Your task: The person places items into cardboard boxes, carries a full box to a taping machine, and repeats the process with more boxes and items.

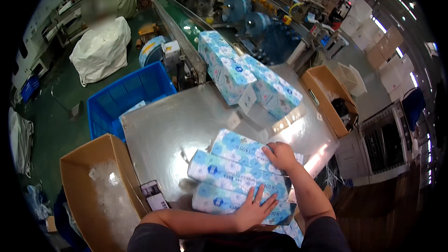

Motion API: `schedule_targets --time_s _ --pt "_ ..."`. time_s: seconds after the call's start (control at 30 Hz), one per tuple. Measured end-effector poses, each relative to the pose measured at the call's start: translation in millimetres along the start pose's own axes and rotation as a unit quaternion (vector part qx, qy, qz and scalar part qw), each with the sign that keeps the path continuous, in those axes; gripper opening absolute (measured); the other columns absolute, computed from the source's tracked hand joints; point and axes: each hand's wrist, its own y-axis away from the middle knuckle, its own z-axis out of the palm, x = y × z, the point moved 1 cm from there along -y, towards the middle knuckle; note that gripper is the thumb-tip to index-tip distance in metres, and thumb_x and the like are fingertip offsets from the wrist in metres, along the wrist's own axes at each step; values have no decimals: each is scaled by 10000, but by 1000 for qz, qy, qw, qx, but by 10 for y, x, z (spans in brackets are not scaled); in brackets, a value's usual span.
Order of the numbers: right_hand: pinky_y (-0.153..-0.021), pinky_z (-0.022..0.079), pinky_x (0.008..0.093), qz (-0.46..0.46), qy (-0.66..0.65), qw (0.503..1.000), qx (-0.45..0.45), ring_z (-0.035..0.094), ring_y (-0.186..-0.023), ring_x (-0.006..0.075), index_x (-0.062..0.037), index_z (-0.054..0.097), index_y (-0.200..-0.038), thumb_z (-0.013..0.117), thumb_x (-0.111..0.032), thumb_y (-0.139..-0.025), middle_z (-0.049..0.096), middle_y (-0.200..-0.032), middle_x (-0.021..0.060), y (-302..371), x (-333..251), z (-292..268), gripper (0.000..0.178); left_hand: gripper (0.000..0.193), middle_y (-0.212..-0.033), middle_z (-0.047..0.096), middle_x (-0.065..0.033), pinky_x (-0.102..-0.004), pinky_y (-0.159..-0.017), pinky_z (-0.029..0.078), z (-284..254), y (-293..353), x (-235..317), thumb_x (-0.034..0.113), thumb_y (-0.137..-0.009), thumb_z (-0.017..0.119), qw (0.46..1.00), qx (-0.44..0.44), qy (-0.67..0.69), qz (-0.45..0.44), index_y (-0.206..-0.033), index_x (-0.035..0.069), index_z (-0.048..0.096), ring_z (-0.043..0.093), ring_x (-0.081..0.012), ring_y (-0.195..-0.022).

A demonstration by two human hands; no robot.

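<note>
Three tissue packs in light-blue floral wrap lie side by side on the metal table (154,126) in front of me. My left hand (254,211) rests with spread fingers on the nearest pack (214,198), its fingertips reaching the middle pack (219,170). Curled over the right end of the farthest pack (238,147), my right hand (282,156) grips it; part of its fingers is hidden. Another blue floral pack (291,231) shows partly below the table's near edge. Two larger blue floral bundles (226,67) lie at the table's far side, by the conveyor.
A green conveyor (175,14) meets the table's far edge. On the left stand a blue crate (133,86) and a cardboard box (86,158) holding clear plastic. A phone (154,195) lies at the table's near-left edge. Another cardboard box (322,95) stands at the right.
</note>
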Motion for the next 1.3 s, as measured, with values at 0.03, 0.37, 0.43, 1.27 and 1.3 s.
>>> schedule_targets --time_s 0.03,0.37,0.43,1.27,1.3 --pt "-778 503 506 -10 -10 1000 0 642 -849 448 -39 716 -990 575 -448 -936 680 -853 239 248 -27 20 436 857 -1591 279 -198 -732 -1042 285 -46 32 92 493 -854 669 998 -30 53 5 -1531 81 343 245 -623 -1383" --pt "-1077 425 383 313 -638 660 245 520 -1288 297 -45 436 -1467 428 -422 -1042 500 -1448 157 2026 1512 912 569 542 -1378 521 -173 -381 -1035 441 -180 842 -2104 186 -971 555 533 338 637 -442 -1463 4 420 545 -264 -1212" --pt "-994 475 369 241 -787 535 193 560 -1213 264 -51 480 -1425 431 -442 -1041 549 -1379 137 1769 1245 1253 550 466 -1272 611 -150 -357 -958 509 544 758 -2070 235 -1037 461 360 356 790 -345 -1434 -10 452 626 -226 -1094" --pt "-1198 160 550 354 21 931 81 168 -1477 478 3 277 -1532 657 -717 -766 203 -1599 281 6674 626 8 1118 884 -1487 453 -208 -500 -1165 278 486 -868 2167 617 -861 653 968 -76 162 173 -1419 -43 465 391 -364 -1405" --pt "-1200 128 569 340 43 939 -1 117 -1486 490 -6 242 -1546 670 -779 -692 161 -1610 283 6625 548 139 1229 996 -1537 358 -204 -518 -1182 208 550 -825 2304 675 -811 654 957 -151 158 191 -1457 -38 397 287 -376 -1444"
